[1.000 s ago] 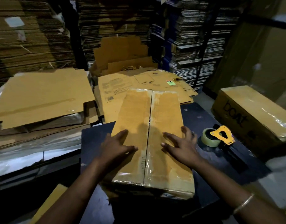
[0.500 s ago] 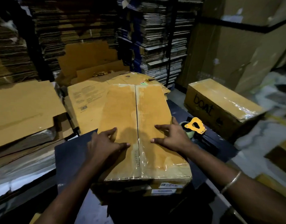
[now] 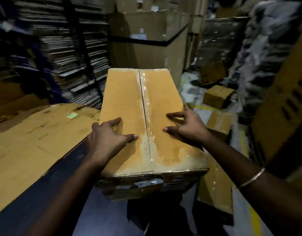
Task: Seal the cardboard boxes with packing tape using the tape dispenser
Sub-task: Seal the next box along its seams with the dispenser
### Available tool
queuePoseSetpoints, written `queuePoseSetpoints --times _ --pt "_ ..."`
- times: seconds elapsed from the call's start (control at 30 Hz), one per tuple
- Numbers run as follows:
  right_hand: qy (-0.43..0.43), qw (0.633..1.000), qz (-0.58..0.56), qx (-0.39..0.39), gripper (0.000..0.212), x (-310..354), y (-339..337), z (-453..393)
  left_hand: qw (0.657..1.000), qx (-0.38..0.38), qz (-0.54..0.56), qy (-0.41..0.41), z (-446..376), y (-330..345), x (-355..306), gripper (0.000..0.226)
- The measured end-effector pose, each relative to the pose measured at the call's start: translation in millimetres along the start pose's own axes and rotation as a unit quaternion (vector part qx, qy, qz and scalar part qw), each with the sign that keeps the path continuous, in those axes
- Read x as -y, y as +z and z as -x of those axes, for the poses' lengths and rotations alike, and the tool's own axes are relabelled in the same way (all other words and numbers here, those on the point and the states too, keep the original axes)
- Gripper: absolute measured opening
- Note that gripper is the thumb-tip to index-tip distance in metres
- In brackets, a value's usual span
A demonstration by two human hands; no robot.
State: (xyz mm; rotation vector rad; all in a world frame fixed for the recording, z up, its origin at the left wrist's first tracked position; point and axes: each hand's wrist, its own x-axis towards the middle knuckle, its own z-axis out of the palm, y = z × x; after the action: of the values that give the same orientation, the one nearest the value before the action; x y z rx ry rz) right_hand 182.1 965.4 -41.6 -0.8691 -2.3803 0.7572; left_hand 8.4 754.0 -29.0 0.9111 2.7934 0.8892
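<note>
Head view showed the long tan cardboard box at the dark worktop's right edge, its centre seam already under clear tape. Left hand and right hand gripped its sides, thumbs on top; this box looked sealed, with no dispenser visible.

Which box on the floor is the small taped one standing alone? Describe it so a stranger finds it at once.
Start at the long taped box that the left hand and right hand grip. Look right and farther back, to the littered floor. The small brown carton stands there alone, cube-like, its top seam taped, far smaller than the tall cartons behind.
</note>
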Motion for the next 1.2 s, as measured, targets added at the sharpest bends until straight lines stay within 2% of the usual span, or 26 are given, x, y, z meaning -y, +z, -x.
queuePoseSetpoints --times 0.07,0.17,0.27,0.4,0.53,0.63,0.8,0.9,1.03,1.2 --pt "0.017 0.998 -0.008 -0.055 0.077 -35.0 -31.1 -2.3 0.999 0.01 0.006 0.033 -16.2 22.8 -43.1 0.101" --pt "0.05 0.994 -0.036 -0.095 0.075 -90.2 -73.5 -6.0 0.996 0.024 0.01 0.083 -30.8 58.9 -108.5 0.098" --pt "0.097 0.984 -0.054 -0.136 0.085 -153.1 -110.4 -13.2 0.991 0.049 0.02 0.119 -42.4 100.5 -175.0 0.096" --pt "0.15 0.97 -0.061 -0.182 0.074 -232.8 -155.6 -23.4 0.979 0.116 0.029 0.168 -72.7 171.2 -254.5 0.095" --pt "0.216 0.962 -0.045 -0.158 0.066 -325.6 -182.5 -40.0 0.957 0.19 0.016 0.216 -102.7 261.0 -316.8 0.086" --pt "0.249 0.959 -0.015 -0.135 0.062 -396.8 -183.3 -49.1 0.95 0.24 -0.009 0.201 -119.5 339.6 -346.4 0.08" --pt "0.334 0.938 0.011 -0.09 0.069 -519.5 -139.2 -52.6 0.937 0.308 -0.034 0.164 -136.9 471.2 -360.5 0.071" --pt "0.396 0.916 -0.023 -0.06 0.068 -589.6 -92.7 -51.4 0.93 0.345 -0.055 0.116 -136.2 553.7 -338.1 0.088" --pt "0.403 0.915 -0.032 0.012 0.069 -666.7 -28.2 -39.4 0.923 0.372 -0.084 0.058 -127.3 652.0 -287.5 0.094" --pt "0.4 0.914 -0.036 0.057 0.071 -741.3 35.9 -16.3 0.92 0.384 -0.069 0.025 -109.2 740.1 -233.7 0.1"
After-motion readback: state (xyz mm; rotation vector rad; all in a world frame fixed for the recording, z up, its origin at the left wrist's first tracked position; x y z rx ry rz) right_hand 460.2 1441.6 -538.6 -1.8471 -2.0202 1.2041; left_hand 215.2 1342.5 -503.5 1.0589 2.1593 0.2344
